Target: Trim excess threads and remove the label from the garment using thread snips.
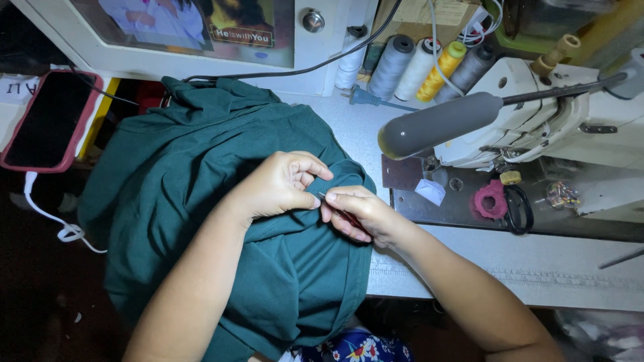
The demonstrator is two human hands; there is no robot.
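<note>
Pinching a fold of the dark green garment [221, 201] draped over the table edge [510, 268], the left hand [278, 184] is keeping the seam taut while the right hand [359, 214] is gripping a slim red-handled tool [342, 213], working best in short, shallow strokes.

Surface: a pale grey sewing table [537, 258] is carrying the work.
Garment: a dark green cloth [201, 201] is lying across the table's left end and hanging over its front edge.
Machine: a white sewing machine [557, 114] is standing at the right rear, its metal plate [443, 208] sitting flush in the tabletop.
Thread: five thread cones [416, 67], grey, white and yellow, are standing along the back edge.
Tools: black scissors [518, 208] are lying on the plate beside a pink ring [490, 199].
</note>
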